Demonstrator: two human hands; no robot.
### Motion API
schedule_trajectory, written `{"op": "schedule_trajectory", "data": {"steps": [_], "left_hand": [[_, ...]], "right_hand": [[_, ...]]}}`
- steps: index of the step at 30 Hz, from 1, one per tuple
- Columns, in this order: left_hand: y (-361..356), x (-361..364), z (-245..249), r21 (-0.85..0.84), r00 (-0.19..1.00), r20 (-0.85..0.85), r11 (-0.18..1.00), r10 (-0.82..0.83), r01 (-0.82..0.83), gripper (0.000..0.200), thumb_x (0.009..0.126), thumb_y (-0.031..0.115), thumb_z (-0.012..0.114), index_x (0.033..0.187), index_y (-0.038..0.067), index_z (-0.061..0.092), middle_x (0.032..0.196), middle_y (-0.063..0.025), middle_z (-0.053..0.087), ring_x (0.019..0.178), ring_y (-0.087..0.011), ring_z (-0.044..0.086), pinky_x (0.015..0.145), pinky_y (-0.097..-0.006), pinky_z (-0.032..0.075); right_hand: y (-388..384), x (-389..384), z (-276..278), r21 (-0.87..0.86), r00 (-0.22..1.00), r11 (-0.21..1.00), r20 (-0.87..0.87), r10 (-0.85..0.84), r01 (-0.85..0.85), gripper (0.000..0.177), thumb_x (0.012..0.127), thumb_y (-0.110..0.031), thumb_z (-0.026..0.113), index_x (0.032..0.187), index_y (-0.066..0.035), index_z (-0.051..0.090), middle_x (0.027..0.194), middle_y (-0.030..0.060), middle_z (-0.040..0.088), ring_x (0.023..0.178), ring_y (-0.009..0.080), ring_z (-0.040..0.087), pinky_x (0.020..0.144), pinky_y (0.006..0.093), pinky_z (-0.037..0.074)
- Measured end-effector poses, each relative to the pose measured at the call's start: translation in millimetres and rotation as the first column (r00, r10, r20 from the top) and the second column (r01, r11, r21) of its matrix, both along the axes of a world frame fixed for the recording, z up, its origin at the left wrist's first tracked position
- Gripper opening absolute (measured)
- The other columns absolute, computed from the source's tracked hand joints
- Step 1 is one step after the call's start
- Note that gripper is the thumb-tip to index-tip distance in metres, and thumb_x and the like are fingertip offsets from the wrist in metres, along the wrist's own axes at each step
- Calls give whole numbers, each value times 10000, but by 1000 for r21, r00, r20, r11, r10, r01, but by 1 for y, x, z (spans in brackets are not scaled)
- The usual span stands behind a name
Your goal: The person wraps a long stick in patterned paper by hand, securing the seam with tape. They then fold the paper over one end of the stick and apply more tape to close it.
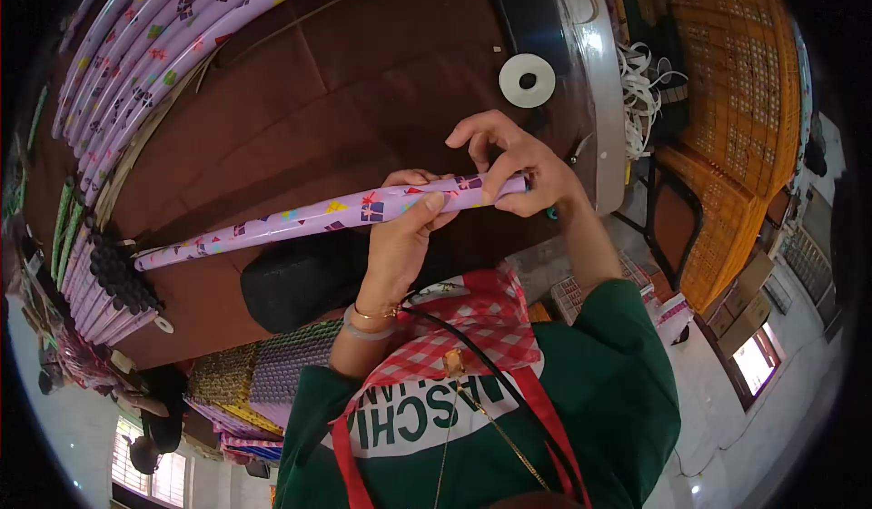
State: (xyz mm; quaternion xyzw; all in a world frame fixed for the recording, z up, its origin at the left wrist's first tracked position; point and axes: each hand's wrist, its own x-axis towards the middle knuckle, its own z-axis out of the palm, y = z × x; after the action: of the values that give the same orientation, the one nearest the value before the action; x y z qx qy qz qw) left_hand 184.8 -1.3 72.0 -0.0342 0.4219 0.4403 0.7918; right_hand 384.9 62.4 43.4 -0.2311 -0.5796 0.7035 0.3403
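Note:
A long lilac wrapping paper roll [309, 219], printed with gift boxes and bows, lies slantwise across my front above the brown table. Around its near-right part my left hand [406, 237] is closed, the thumb on top and other fingers showing behind. At the roll's right end is my right hand [531, 168], its thumb and a bent finger on the paper and the index finger raised and curled. Whether a small piece sits between those fingertips cannot be made out. The roll's far end reaches toward the stacked rolls at the left.
Many lilac rolls [173, 50] are stacked at the left, near dark roll ends [123, 273]. A white tape roll [527, 80] lies by a dark box [527, 14]. White strips [641, 87] hang beyond the table edge. Another person [150, 436] is at lower left.

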Motion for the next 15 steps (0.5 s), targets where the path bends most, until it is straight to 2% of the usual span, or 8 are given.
{"op": "schedule_trajectory", "data": {"steps": [4,6,7,9,13,15], "left_hand": [[2,-1,0,-9,999,4,999,43,-43,220,814,-11,618,985,70,505,1028,-61,535,1047,-211,572,821,-330,558],[2,-2,-1,2,998,3,998,58,-58,221,813,-12,620,983,70,506,1028,-62,535,1047,-214,573,820,-331,559],[2,-2,-1,14,997,3,997,73,-73,222,811,-12,622,981,70,507,1029,-64,535,1046,-217,574,820,-332,559],[2,-2,-2,17,998,1,998,67,-67,222,811,-15,621,981,69,506,1029,-63,535,1048,-217,573,822,-333,558],[3,-3,-1,8,999,9,999,53,-53,221,814,-21,613,984,65,500,1031,-65,532,1053,-215,568,835,-338,552],[3,-4,-1,17,998,18,998,57,-57,223,815,-23,610,987,64,497,1033,-68,534,1053,-214,568,839,-339,549]], "right_hand": [[0,0,-4,93,999,995,-8,-37,37,260,638,-92,714,888,-145,669,1286,92,407,861,184,470,789,328,408],[-4,-4,1,31,982,982,13,-189,189,390,637,-106,715,1016,-150,635,1293,90,394,885,182,477,828,326,409],[-5,-5,4,31,982,982,13,-189,189,390,637,-106,715,1016,-150,635,1293,90,394,885,182,477,828,326,409],[-3,-7,11,-110,979,974,67,-193,199,518,637,-129,718,1136,-144,580,1296,82,390,907,181,483,862,330,404],[3,0,13,-107,985,992,160,-56,74,473,647,-156,714,1106,-115,608,1299,79,403,912,182,489,868,330,404],[4,1,9,20,986,1000,165,-5,2,366,670,-188,707,1023,-105,658,1290,76,433,918,180,492,855,328,410]]}}
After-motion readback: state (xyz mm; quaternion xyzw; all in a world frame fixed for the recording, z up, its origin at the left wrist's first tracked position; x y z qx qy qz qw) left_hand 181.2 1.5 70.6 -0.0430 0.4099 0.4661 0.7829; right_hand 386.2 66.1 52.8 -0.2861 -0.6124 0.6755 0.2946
